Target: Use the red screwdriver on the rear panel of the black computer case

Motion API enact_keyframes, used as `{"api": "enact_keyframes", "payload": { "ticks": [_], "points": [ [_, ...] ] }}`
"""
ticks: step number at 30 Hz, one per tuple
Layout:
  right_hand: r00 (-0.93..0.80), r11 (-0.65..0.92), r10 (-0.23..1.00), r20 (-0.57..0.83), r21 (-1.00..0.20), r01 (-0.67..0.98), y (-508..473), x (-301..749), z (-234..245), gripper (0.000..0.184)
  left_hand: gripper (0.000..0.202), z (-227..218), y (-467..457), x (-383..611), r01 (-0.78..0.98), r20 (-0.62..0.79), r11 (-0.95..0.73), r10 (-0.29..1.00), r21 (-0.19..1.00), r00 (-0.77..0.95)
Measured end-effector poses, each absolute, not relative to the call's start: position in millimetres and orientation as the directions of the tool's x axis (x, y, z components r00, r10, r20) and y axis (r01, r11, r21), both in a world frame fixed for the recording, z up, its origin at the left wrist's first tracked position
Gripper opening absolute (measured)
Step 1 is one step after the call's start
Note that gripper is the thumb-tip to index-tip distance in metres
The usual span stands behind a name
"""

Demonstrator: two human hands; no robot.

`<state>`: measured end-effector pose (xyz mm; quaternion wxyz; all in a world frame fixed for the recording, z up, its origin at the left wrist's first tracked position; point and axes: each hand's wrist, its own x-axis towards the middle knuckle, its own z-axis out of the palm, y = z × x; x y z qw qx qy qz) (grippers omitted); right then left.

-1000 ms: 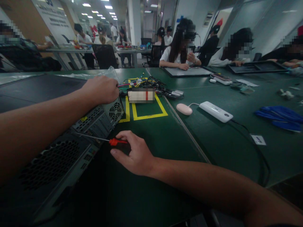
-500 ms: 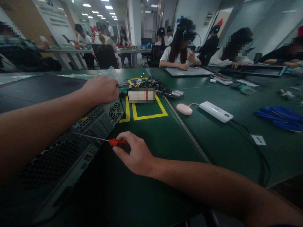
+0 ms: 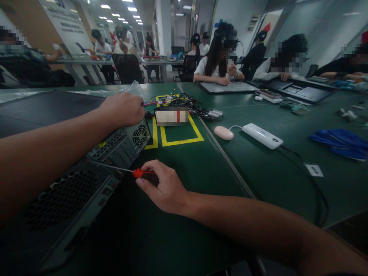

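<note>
On the left, a dark desktop computer case [image 3: 57,111] lies with its rear panel, with vent holes, ports and a fan grille, turned toward the right. My left hand [image 3: 123,109] is over the far corner of the case, its fingers curled down at the edge; the fingertips are partly hidden. Wrapped around the handle of a red and black screwdriver [image 3: 139,173] is my right hand [image 3: 166,188]. The metal shaft points left at the rear panel, and its tip reaches the case near the slot covers, though the exact contact point is too dim to make out.
Behind the case lie tangled cables [image 3: 184,101] and a blurred-out box [image 3: 171,116] by yellow tape outlines [image 3: 184,143]. A pink oval object [image 3: 223,133] is wired to a white power bank [image 3: 262,136]. Further right is a blue bundle [image 3: 340,143]. Co-workers sit across the green table [image 3: 230,161].
My right hand and the screwdriver have shifted only very slightly, and my left hand stays put. Across the table, a co-worker's dark panel at the right has changed its tilt, showing more of its inside.
</note>
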<state>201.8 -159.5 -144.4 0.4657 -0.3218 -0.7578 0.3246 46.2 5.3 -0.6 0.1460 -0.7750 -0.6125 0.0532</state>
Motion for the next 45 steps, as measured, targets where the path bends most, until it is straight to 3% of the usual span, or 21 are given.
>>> {"api": "enact_keyframes", "payload": {
  "ticks": [11,18,24,31,45],
  "points": [
    [-0.412,0.617,0.768,0.490,-0.739,0.270,-157.6,202.0,-143.4,0.026,0.056,-2.0,6.1,45.3,0.942,0.104,-0.214,0.963,-0.258,0.247],
    [-0.402,0.616,0.761,0.510,-0.762,0.200,-159.0,201.7,-146.1,0.031,0.056,-2.9,8.6,44.2,0.941,0.102,-0.213,0.964,-0.264,0.247],
    [-0.399,0.603,0.771,0.496,-0.771,0.206,-157.9,201.3,-146.6,0.020,0.057,-1.6,7.3,44.8,0.948,0.094,-0.207,0.967,-0.242,0.236],
    [-0.398,0.593,0.777,0.487,-0.779,0.204,-157.5,200.3,-147.2,0.021,0.058,-3.3,9.3,43.5,0.915,0.110,-0.221,0.956,-0.336,0.271],
    [-0.407,0.580,0.784,0.468,-0.785,0.215,-158.2,201.5,-144.2,0.023,0.059,-2.4,7.4,43.8,0.925,0.112,-0.230,0.955,-0.301,0.274]
  ]
}}
